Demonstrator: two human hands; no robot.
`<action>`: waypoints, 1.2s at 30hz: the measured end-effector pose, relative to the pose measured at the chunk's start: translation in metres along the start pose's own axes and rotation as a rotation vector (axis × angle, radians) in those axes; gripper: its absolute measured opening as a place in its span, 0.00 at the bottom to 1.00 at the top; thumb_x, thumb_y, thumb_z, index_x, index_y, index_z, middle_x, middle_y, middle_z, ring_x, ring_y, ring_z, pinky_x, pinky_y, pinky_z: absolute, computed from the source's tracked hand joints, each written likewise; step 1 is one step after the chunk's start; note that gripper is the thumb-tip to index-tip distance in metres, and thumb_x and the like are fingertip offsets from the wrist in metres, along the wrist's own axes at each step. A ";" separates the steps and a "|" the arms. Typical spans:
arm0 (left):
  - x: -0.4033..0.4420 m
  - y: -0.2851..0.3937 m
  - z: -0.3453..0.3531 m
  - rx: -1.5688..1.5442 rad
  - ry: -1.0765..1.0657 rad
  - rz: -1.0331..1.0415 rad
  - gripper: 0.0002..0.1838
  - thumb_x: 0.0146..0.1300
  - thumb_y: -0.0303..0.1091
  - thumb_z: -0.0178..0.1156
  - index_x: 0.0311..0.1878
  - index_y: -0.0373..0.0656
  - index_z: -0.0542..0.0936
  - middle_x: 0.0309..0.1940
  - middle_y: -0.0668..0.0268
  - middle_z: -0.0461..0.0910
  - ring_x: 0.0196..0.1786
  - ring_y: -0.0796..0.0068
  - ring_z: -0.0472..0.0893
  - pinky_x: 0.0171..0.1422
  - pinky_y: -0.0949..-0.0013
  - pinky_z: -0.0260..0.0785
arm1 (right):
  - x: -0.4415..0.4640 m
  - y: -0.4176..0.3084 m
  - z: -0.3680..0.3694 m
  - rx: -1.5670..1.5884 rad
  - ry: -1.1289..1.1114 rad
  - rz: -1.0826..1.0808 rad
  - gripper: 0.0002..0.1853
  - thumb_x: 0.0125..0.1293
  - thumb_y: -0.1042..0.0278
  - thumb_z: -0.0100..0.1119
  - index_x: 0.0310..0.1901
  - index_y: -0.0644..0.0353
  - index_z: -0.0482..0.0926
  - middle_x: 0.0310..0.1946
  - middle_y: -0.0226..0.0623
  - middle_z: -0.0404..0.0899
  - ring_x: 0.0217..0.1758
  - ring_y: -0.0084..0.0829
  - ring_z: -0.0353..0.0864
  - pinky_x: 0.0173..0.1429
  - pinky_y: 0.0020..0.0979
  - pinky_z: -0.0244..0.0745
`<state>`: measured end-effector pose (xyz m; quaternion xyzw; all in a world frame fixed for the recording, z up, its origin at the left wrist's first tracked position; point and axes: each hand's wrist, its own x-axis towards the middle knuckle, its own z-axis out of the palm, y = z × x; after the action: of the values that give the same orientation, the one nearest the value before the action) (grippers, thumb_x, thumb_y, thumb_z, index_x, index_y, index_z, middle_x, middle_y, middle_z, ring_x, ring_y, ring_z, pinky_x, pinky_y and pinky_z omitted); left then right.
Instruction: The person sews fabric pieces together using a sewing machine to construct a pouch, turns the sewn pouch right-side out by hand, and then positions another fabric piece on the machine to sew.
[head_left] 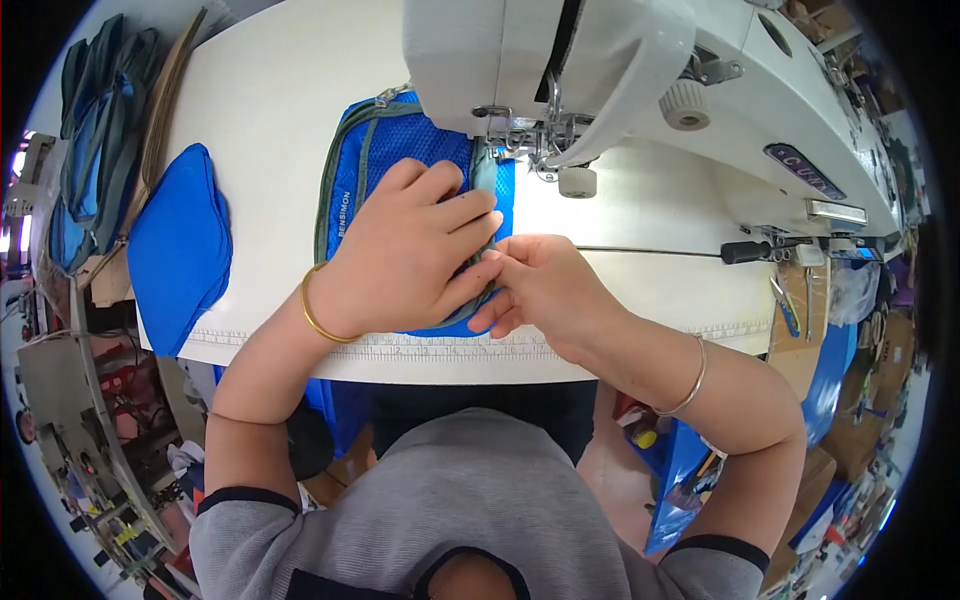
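Observation:
A blue mesh bag piece (425, 143) with grey-green binding and the word BENSIMON lies on the white sewing table, its right edge by the needle area of a sewing machine (545, 130). Across its middle rests my left hand (405, 245), fingers bent and close together, thumb toward the bag's right edge, holding the cloth. My right hand (545, 285) pinches that same bound edge, thumb and index fingertip meeting beside my left thumb. The cloth under both hands is partly hidden. A metal zipper pull (392, 95) shows at the bag's upper corner.
Stacked blue fabric panels (180, 245) lie at the table's left, with strapped blue-grey pieces (100, 140) beyond. A ruler strip (430, 348) runs along the front edge. A black-handled screwdriver (745, 252) and small snips (784, 305) lie right, below the machine's arm.

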<state>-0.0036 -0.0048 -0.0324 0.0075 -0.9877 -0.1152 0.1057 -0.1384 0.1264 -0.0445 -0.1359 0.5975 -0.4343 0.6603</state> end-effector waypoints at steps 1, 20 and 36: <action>-0.001 0.001 0.001 -0.008 -0.011 -0.019 0.17 0.64 0.36 0.64 0.53 0.39 0.85 0.56 0.64 0.83 0.52 0.61 0.75 0.58 0.59 0.64 | -0.001 0.000 0.001 -0.005 0.011 -0.012 0.14 0.81 0.67 0.46 0.39 0.68 0.77 0.35 0.42 0.82 0.32 0.34 0.91 0.26 0.26 0.81; -0.016 0.027 0.025 0.095 0.144 -0.129 0.21 0.58 0.33 0.65 0.54 0.35 0.83 0.63 0.55 0.80 0.58 0.54 0.74 0.55 0.58 0.67 | -0.021 0.052 -0.040 -1.507 0.162 -1.378 0.15 0.65 0.70 0.65 0.47 0.74 0.84 0.51 0.54 0.84 0.58 0.46 0.83 0.63 0.41 0.80; -0.006 0.031 0.026 0.089 0.120 -0.195 0.27 0.58 0.37 0.62 0.57 0.29 0.81 0.65 0.52 0.77 0.53 0.58 0.73 0.53 0.61 0.66 | -0.025 0.046 -0.054 -1.556 0.106 -1.407 0.14 0.65 0.70 0.65 0.45 0.76 0.84 0.51 0.55 0.85 0.57 0.47 0.84 0.62 0.41 0.82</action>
<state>-0.0028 0.0317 -0.0508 0.1151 -0.9783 -0.0804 0.1524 -0.1666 0.1899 -0.0733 -0.8201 0.5263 -0.2216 -0.0376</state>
